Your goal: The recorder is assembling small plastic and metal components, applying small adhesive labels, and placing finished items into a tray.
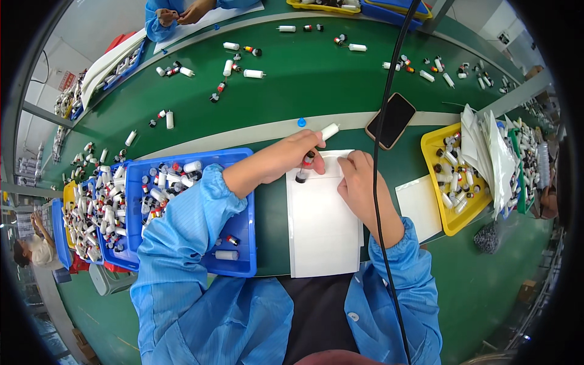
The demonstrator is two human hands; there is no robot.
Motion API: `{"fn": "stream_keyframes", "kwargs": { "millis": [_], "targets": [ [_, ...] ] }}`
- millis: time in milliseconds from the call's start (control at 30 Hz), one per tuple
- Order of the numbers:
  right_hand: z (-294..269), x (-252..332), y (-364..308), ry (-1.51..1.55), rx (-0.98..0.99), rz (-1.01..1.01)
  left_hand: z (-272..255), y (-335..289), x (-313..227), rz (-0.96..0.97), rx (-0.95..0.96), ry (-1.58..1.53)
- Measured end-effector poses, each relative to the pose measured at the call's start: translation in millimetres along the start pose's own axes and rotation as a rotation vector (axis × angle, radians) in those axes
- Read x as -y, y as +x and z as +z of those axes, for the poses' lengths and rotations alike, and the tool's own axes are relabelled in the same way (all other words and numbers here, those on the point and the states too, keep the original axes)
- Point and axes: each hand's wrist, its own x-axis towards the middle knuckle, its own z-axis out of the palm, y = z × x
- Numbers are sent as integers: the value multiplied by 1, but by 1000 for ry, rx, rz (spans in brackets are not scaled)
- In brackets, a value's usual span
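Observation:
My left hand is closed above the top of a white sheet on the bench. A white cylinder sticks out past its fingers at the far side. Below the fingers hangs a small black part with a red band, and a dark cap shows just under it. I cannot tell whether these pieces are joined. My right hand rests at the sheet's right edge, fingers loosely bent, thumb apart from the forefinger, with nothing visible between them.
A blue bin of white and black parts stands left; a yellow tray holds more at right. A phone lies beyond my right hand, and a black cable crosses the view. Another person's hands are across the bench.

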Motion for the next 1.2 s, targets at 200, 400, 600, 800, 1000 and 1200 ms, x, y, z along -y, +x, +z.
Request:
{"fn": "stream_keyframes", "kwargs": {
  "millis": [200,400,600,800,1000,1200],
  "targets": [
    [-4,-1,-1,14,17,23,5,-4,-3,17,-3,49],
    [0,4,-5,-53,-91,-12,1,0,1,5,-9,14],
    [9,10,-15,-258,-128,-67,1,-1,1,6,-4,15],
    [7,0,-10,-167,-126,-18,-2,8,11,85,42,-51],
    [6,-8,-16,-116,-149,-32,2,1,4,50,19,-27],
    [-6,-27,-28,374,-286,340,3,2,4,27,7,51]
  ]
}}
